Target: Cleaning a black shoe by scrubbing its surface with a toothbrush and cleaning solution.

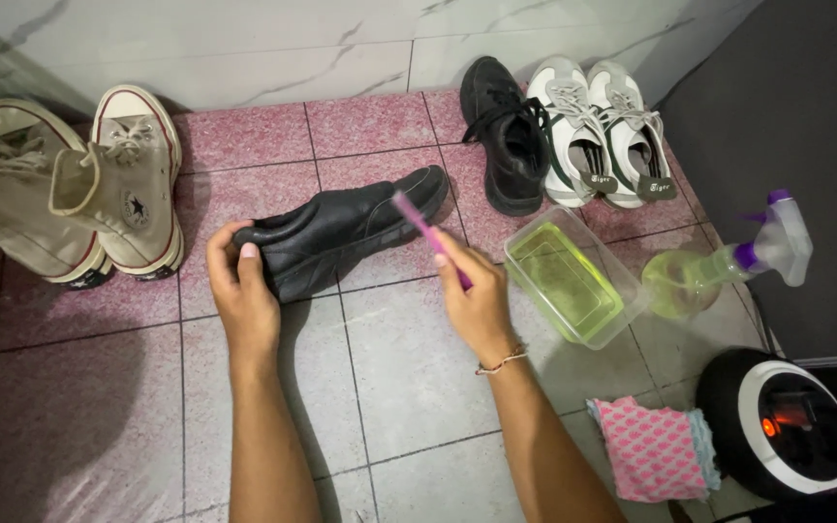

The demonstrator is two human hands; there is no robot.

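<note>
A black leather shoe (pixel 346 232) lies on its side on the tiled floor. My left hand (pixel 241 291) grips its heel end, fingers curled over the opening. A pink toothbrush (pixel 428 235) sits in my right hand (pixel 475 300), its head touching the shoe's upper near the toe. A clear tub of yellow-green liquid (pixel 566 277) stands just right of my right hand.
A pair of cream high-top sneakers (pixel 79 189) stands at the left. A black sneaker (pixel 506 131) and a white pair (pixel 601 131) line the back wall. A spray bottle (pixel 728 261), a pink cloth (pixel 651 450) and a round black-and-white device (pixel 787 426) are at the right.
</note>
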